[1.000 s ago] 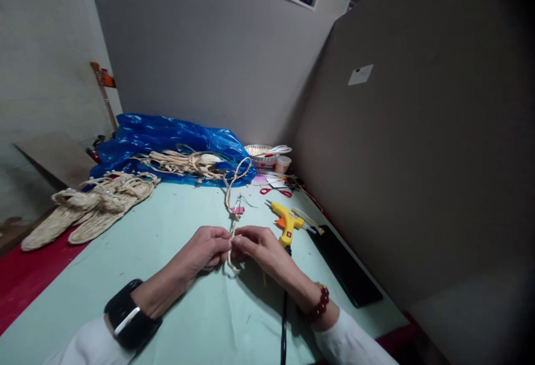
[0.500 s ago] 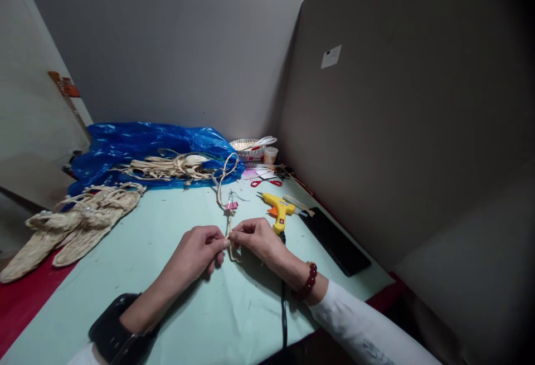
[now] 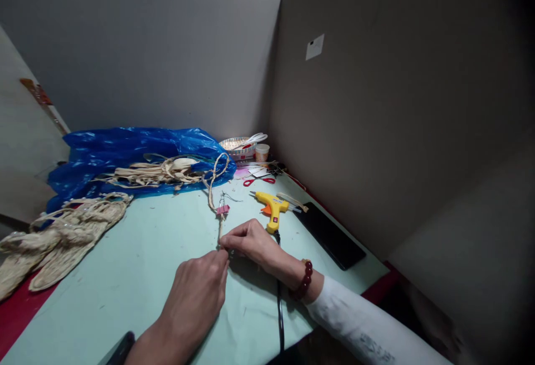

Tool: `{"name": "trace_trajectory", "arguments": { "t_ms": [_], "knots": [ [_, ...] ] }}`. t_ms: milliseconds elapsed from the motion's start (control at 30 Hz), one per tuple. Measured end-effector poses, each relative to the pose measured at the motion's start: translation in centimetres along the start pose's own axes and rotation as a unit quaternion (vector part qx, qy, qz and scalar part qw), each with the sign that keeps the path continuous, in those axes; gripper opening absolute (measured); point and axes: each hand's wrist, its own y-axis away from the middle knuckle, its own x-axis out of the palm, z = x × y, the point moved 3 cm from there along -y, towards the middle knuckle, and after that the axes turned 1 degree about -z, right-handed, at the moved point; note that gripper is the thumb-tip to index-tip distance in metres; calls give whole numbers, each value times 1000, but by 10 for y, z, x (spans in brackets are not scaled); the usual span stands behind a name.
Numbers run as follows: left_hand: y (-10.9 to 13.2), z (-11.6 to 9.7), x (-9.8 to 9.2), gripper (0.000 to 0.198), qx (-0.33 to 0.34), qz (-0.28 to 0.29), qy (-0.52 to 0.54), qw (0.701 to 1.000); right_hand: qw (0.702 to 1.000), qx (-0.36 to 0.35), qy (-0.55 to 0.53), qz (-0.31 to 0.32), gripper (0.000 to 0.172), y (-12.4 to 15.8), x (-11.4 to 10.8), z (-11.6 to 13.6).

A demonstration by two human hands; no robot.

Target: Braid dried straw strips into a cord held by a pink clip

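A thin cord of pale plant fibre point(image 3: 221, 225) runs toward me from a pink binder clip point(image 3: 223, 209) on the table. My right hand point(image 3: 251, 242) pinches this cord between thumb and fingertips, just below the clip. Right against it, my left hand point(image 3: 196, 287) is closed with its back turned up, its fingertips at the cord's near end. The left fingers hide that end. Beyond the clip the cord rises into a loop point(image 3: 220, 165) by the blue plastic bag.
A yellow glue gun point(image 3: 272, 206), its black cable trailing forward, lies beside a black phone-like slab point(image 3: 330, 237). Red-handled scissors point(image 3: 259, 182), a round basket point(image 3: 238, 147) and a paper cup point(image 3: 262, 153) are behind. Woven sandals point(image 3: 83, 237) and a blue bag point(image 3: 137, 142) with fibre strips occupy the left.
My left hand has turned over, knuckles up, and come nearer to me. My right hand stays pinched on the cord. The whole view has shifted slightly right.
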Motion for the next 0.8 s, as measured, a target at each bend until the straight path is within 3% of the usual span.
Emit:
{"name": "trace_trajectory", "arguments": {
  "t_ms": [133, 200, 267, 300, 400, 500, 633, 800],
  "knots": [
    [-4, -3, -8, 32, -4, 44, 49, 998, 997, 36, -67, 0, 16, -3, 2, -4],
    [-10, 3, -18, 37, -45, 11, 85, 995, 993, 58, -107, 4, 15, -4, 3, -4],
    [-16, 15, -28, 29, -102, -72, 144, 982, 986, 78, -150, 16, 18, -4, 4, -5],
    [-18, 20, -28, 23, -126, -68, 202, 969, 982, 83, -169, 25, 20, -4, 5, -4],
    [-24, 29, -11, 30, -165, 97, 418, 888, 974, 84, -207, 41, 27, -3, 6, -4],
    [-26, 30, -1, 32, -167, 142, 497, 840, 978, 72, -189, 48, 28, -3, 4, -4],
    [-26, 32, 2, 32, -180, 131, 482, 848, 999, 23, -24, 42, 22, -2, 1, -2],
    [-29, 37, 1, 25, -134, 83, 377, 912, 978, -61, 201, 4, 24, 8, 1, 9]
  ]
}}
